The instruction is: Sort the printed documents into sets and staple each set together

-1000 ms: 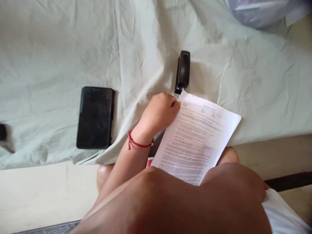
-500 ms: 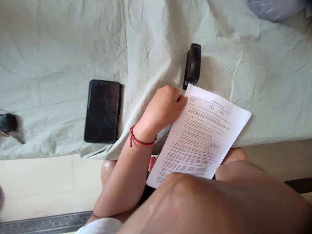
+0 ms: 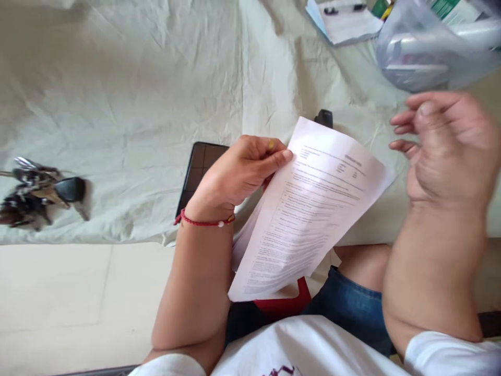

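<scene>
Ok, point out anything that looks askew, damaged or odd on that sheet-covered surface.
Nothing looks damaged or spilled. The bed sheet is heavily creased. The papers are lifted and tilted in the left hand, hiding most of the stapler and part of the phone. The right hand hangs open, holding nothing. Keys lie near the edge.

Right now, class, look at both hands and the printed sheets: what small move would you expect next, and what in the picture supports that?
Probably the right hand comes across to take the free right edge of the printed sheets. The left hand pinches only their top left corner, so they hang lifted and tilted above the stapler, while the right hand hovers open and empty beside them.
</scene>
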`<state>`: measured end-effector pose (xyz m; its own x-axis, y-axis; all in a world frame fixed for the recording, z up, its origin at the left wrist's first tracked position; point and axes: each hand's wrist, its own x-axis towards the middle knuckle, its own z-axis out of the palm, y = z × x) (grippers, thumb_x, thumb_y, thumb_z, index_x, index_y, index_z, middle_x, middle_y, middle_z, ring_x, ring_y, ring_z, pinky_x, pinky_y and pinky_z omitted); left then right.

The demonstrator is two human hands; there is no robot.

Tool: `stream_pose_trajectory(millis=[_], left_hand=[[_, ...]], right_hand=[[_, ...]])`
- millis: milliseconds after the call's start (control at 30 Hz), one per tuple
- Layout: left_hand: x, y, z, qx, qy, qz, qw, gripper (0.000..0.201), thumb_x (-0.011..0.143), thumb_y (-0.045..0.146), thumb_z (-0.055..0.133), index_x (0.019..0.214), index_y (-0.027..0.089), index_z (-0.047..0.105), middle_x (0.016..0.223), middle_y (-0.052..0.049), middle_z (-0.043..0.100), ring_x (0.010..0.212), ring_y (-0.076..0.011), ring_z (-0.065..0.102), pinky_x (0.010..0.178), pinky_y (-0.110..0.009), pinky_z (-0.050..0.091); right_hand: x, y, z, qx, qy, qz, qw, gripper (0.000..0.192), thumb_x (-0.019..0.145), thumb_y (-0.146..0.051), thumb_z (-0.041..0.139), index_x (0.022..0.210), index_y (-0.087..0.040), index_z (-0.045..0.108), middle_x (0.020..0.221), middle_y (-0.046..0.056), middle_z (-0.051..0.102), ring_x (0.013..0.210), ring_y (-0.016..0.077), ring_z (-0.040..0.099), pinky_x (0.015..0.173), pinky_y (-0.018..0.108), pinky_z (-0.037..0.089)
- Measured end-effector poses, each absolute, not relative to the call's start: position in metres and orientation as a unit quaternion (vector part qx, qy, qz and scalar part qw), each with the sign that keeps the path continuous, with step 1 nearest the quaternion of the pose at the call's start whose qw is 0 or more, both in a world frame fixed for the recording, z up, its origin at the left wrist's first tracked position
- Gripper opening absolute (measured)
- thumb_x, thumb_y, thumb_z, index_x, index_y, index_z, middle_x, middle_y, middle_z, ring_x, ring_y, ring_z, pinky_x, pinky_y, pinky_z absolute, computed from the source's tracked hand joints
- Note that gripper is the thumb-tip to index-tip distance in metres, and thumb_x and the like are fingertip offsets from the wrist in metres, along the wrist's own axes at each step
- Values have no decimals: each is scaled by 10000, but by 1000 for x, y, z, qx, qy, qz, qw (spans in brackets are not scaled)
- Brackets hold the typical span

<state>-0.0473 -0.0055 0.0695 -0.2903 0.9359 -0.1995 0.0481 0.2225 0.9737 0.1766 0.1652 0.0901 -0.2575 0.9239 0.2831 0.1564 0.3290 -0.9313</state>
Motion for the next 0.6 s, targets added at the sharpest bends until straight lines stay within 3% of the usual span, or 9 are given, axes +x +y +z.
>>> stream_pose_trajectory(millis=[67,167,267,333,533,600], left_hand=[[-54,-9,65,365,645,528,416,348,1029,253,634,693,176,595,654,9,388,593,-118,327,548,-277,256],[-60,-11,57,335,692,535,351,322,995,220,624,675,182,612,629,6,387,579,-129,298,517,-289,204],[-62,-11,50,298,717,550,308,291,977,221,638,688,191,629,613,10,388,567,-137,282,495,-297,185],[-62,-10,48,269,717,577,283,284,977,214,648,694,193,628,616,14,397,569,-137,280,495,-291,210],[-64,-5,41,202,690,652,240,299,1013,233,701,723,192,643,642,19,441,576,-121,362,518,-248,324],[-62,-3,37,180,671,669,264,342,1020,329,754,728,203,627,644,18,454,574,-123,418,522,-240,377]], right_hand=[[183,183,65,-432,-627,477,440,478,831,-618,875,1030,-193,783,947,83,779,844,181,700,675,308,512],[182,186,34,-449,-564,609,330,754,770,-865,792,1102,-188,784,904,110,788,872,271,746,679,388,583],[176,171,17,-384,-545,686,293,659,774,-787,855,1122,-230,799,1034,83,825,1017,286,780,884,446,658],[175,160,11,-373,-533,697,302,571,748,-663,941,1099,-234,803,1067,58,836,1008,259,790,958,445,663],[183,151,-2,-424,-562,667,245,541,664,-537,1039,1023,-194,825,1007,65,856,861,224,800,888,433,689],[181,157,-6,-413,-573,648,285,529,655,-513,1046,1023,-196,836,1032,64,861,893,236,809,914,446,691]])
